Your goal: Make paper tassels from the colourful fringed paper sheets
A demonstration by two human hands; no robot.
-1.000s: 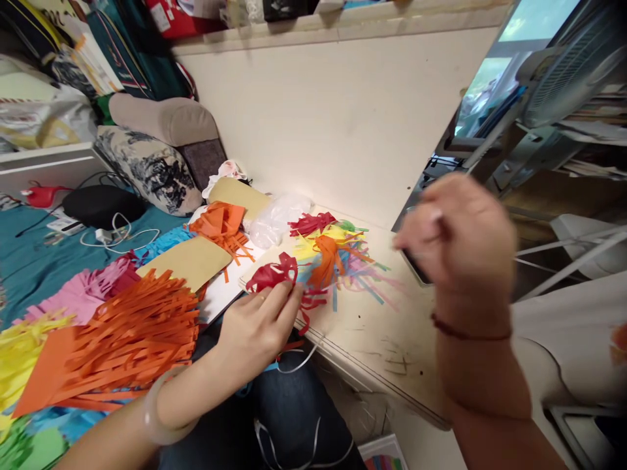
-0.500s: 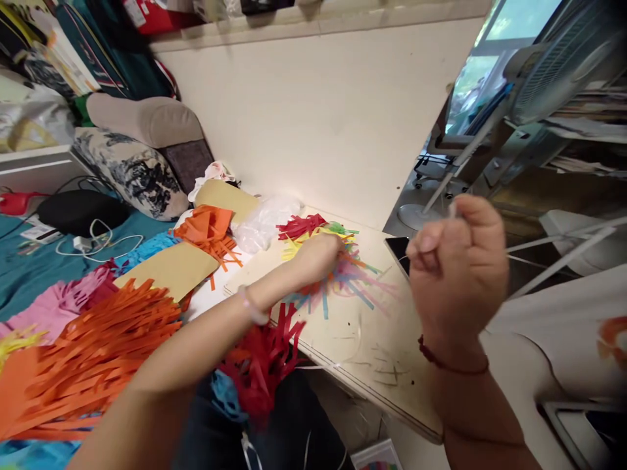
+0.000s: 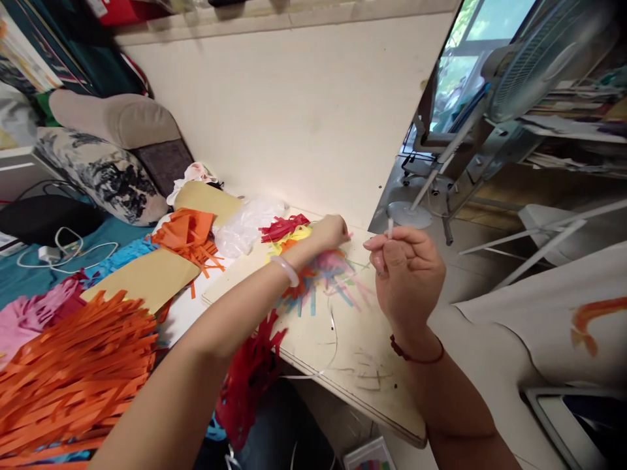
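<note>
My left hand (image 3: 333, 234) is closed above the far side of the wooden board (image 3: 353, 339). A small pinkish bit shows at its fingertips, too small to name. Under that wrist lie cut paper strips: red strips (image 3: 284, 227), yellow strips (image 3: 294, 240), orange strips (image 3: 306, 281) and a pale pink and blue bunch (image 3: 337, 277). My right hand (image 3: 410, 274) is raised over the board's right side. Between its thumb and fingers it pinches a short thin white stick (image 3: 390, 226), upright. A white ribbon (image 3: 336, 339) curls across the board towards its front edge.
Left of the board lie a large orange fringe (image 3: 83, 372), a tan paper sheet (image 3: 147, 277) and a clear plastic bag (image 3: 247, 225). Red fringe (image 3: 247, 385) hangs by my lap. A white panel (image 3: 294, 117) stands behind; a fan (image 3: 533, 72) is at right.
My view has turned to the right. My left hand has shifted off the strips towards the back of the board. My right hand has come down and left, nearer to it.
</note>
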